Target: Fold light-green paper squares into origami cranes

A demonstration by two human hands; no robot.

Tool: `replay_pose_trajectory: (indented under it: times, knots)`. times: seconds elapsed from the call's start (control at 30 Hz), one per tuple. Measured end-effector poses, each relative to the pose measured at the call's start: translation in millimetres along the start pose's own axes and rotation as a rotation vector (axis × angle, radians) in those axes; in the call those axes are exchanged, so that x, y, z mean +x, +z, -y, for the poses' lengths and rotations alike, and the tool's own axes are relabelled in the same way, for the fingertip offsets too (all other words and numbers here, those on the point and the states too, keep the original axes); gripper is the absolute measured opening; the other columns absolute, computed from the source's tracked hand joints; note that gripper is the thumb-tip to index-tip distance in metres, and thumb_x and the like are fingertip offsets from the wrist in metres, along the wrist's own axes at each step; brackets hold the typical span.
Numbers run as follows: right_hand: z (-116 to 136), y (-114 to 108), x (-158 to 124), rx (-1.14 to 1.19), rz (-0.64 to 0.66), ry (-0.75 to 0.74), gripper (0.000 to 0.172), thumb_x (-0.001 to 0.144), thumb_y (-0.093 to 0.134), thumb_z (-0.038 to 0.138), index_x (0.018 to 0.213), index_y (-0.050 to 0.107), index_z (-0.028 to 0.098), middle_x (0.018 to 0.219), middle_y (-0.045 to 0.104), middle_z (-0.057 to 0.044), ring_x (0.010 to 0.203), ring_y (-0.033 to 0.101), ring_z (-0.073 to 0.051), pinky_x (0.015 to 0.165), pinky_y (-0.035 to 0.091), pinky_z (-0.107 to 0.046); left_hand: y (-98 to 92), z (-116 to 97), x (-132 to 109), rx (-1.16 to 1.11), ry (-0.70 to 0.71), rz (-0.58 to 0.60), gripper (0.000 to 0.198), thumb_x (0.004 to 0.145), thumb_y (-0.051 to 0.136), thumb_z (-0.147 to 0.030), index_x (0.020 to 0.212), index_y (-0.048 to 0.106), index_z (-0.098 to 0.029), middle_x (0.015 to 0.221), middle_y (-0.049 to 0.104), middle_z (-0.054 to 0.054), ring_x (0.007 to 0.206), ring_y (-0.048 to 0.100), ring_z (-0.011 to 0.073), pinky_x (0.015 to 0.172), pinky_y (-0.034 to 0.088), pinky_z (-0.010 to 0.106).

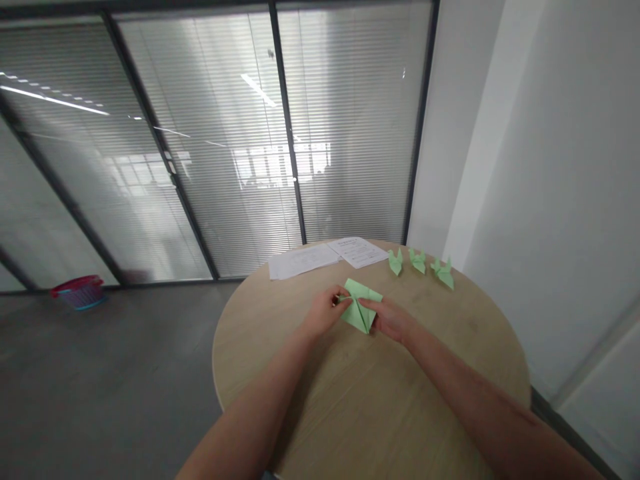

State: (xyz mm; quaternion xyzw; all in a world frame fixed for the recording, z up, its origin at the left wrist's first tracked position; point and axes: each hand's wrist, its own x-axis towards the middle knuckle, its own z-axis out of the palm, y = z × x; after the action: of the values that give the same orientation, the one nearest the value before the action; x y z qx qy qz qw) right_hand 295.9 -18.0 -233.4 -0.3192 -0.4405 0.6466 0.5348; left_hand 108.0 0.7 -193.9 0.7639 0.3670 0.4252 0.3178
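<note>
A round worktop point(370, 407) of pale, wood-grained finish stands on a smooth grey floor point(125, 360). Beyond it runs a glass partition point(225, 133), its tall panes backed by fine horizontal blinds and divided by dark frames point(283, 100); a plain white wall point(575, 167) rises on the right. A red basket point(80, 292) with a blue base sits on the floor at the foot of the glass.

Near the middle of the worktop, between the two hands, is a green paper point(356, 317), matt and folded into a roughly square shape, with creases meeting near its centre. The left hand point(323, 312) pinches its left side between thumb and fingers; the right hand point(393, 320) grips the right side, thumb on top and fingers partly hidden beneath. Whether the paper's underside touches the wood cannot be told.

White printed sheets point(357, 252) lie flat and overlapping by the far edge. To their right, three pointed green figures point(419, 263) of folded paper stand in a row, slightly apart, near the rim. Broad wood surface extends between the forearms point(273, 400) and out to the curved left and right edges.
</note>
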Motion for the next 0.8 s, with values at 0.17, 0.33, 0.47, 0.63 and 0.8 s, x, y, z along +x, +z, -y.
replay_pose_trajectory:
  times: [0.17,0.33,0.47,0.63,0.8]
  knots:
    - [2.7,2.3,-3.2,-0.062,-0.031,0.013,0.040,0.075,0.082,0.036,0.111,0.075,0.021,0.115,0.077,-0.009,0.098,0.074,-0.026,0.081,0.061,-0.036,0.6,1.3,1.5,-0.087,-0.025,-0.070,0.040,0.082,0.072,-0.032,0.119,0.063,-0.020,0.077,0.062,-0.002,0.069,0.056,0.0155,0.066,0.042,0.026]
    - [-0.6,3.1,-4.3,-0.154,-0.064,-0.007,0.042,0.073,0.085,0.039,0.108,0.076,0.018,0.106,0.078,-0.009,0.088,0.074,-0.024,0.074,0.059,-0.032,0.1,2.3,3.8,-0.145,-0.067,-0.101,0.055,0.078,0.077,-0.033,0.128,0.063,-0.016,0.064,0.054,-0.006,0.059,0.049,0.0128,0.059,0.038,0.024]
    - [-0.5,1.3,-2.6,-0.195,-0.074,-0.033,0.048,0.072,0.085,0.044,0.111,0.074,0.017,0.104,0.078,-0.010,0.085,0.073,-0.024,0.072,0.059,-0.031,1.0,9.5,6.4,-0.176,-0.094,-0.063,0.048,0.078,0.076,-0.039,0.117,0.068,-0.012,0.070,0.064,0.000,0.062,0.056,0.0146,0.059,0.042,0.025]
    - [14.8,-5.2,-5.7,-0.181,-0.039,-0.046,0.064,0.073,0.084,0.042,0.130,0.064,0.023,0.111,0.076,-0.007,0.086,0.073,-0.020,0.075,0.060,-0.031,-3.5,13.0,5.6,-0.164,-0.107,-0.022,0.054,0.077,0.077,-0.043,0.119,0.068,-0.011,0.072,0.068,0.001,0.062,0.059,0.0155,0.060,0.044,0.026]
    - [19.3,-9.1,-9.2,-0.396,0.075,0.012,0.055,0.074,0.081,0.042,0.122,0.067,0.019,0.104,0.077,-0.009,0.083,0.073,-0.021,0.070,0.058,-0.031,-3.6,11.6,3.4,-0.113,-0.103,0.035,0.058,0.075,0.078,-0.044,0.124,0.066,-0.014,0.070,0.066,-0.001,0.062,0.058,0.0152,0.058,0.043,0.025]
